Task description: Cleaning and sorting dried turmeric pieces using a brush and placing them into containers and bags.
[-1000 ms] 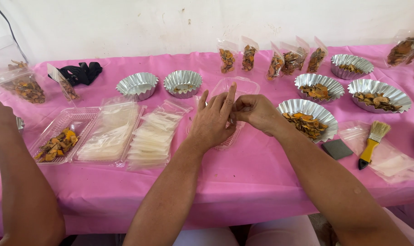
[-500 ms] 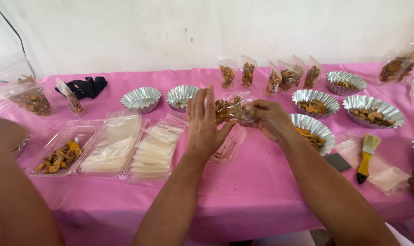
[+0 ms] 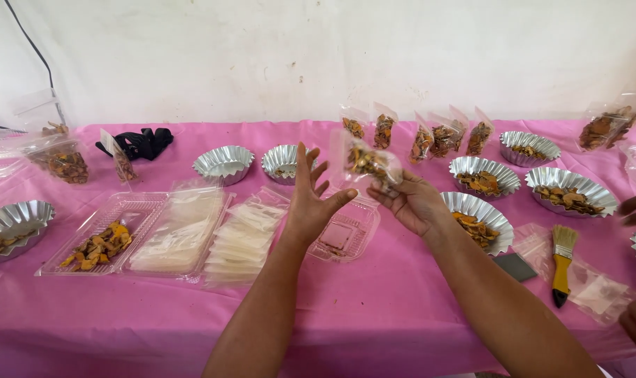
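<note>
My right hand (image 3: 410,203) is raised palm-up above the pink table (image 3: 374,308), fingers pinched on a small clear bag of dried orange slices (image 3: 367,162) — it hangs in the air, long axis tilted, top leaning far and left. My left hand (image 3: 311,203) stands upright just left of it — fingers spread, holding nothing, not touching the bag.

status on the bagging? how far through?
Done: five filled pouches stand by the wall. In hand: right hand holds a filled clear pouch; left hand open beside it. Left: foil cups hold dried pieces, and empty bags lie stacked.
</note>
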